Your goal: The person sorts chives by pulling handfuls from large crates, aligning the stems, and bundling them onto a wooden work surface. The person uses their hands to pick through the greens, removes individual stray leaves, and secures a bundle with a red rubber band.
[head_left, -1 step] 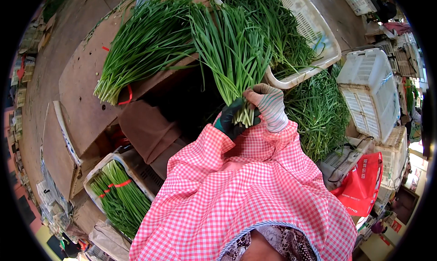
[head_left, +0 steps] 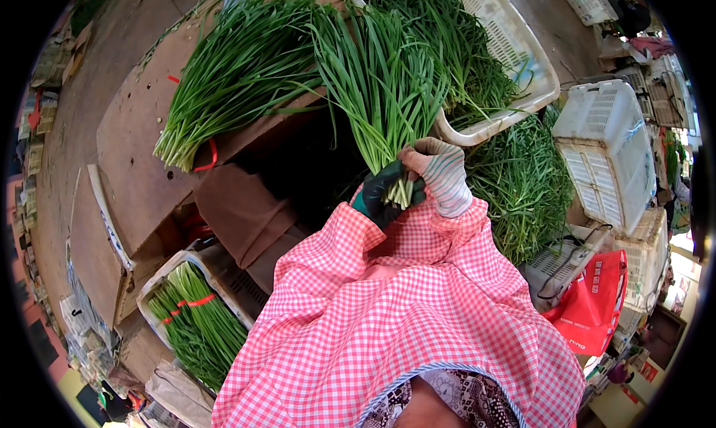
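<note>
My left hand (head_left: 385, 193), in a dark green glove, is wrapped round the pale stem ends of a bunch of garlic chives (head_left: 382, 104). The long leaves fan away from me over the table edge. My right hand (head_left: 434, 167), in a striped, stained knit glove, is closed against the right side of the stems just above the left hand. Its fingertips are pressed together there, and whether they pinch a stem is hidden. Left of the bunch, a larger pile of garlic chives (head_left: 239, 70) lies on the brown table (head_left: 138, 156), a red band (head_left: 209, 156) by its stems.
A white crate (head_left: 538, 70) of loose greens stands far right, with more loose greens (head_left: 522, 182) below it. Stacked white crates (head_left: 605, 148) and a red bag (head_left: 594, 305) are at right. Banded chive bundles (head_left: 195, 309) fill a crate at lower left, near brown cloth (head_left: 242, 212).
My left glove covers slightly more of the stem ends. Otherwise both hands and the bunch stay where they were.
</note>
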A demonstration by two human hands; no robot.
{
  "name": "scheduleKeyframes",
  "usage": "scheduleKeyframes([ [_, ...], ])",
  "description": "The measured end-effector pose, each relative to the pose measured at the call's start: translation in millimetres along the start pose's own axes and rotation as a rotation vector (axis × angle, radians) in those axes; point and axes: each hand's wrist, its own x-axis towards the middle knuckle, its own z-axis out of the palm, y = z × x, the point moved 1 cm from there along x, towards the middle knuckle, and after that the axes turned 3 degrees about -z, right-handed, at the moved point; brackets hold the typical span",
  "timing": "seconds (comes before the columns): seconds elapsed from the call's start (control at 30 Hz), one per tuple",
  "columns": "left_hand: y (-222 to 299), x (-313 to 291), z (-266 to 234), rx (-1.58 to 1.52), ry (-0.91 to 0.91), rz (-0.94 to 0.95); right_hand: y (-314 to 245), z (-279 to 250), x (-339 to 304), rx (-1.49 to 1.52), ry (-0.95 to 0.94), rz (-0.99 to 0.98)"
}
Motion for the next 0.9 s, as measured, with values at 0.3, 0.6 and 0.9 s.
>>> scheduleKeyframes([
  [0.3,2.0,0.7,-14.1,-0.07,0.245,0.038,-32.6,-86.2,-34.8,-0.05,0.422,-0.212],
  [0.6,0.3,1.0,8.4,0.375,0.364,0.143,28.7,-125.6,-29.3,-0.765,0.248,-0.134],
  [0.9,-8.5,17.1,4.0,0.604,0.373,0.233,-9.8,37.8,19.0,-1.165,-0.182,-0.378],
])
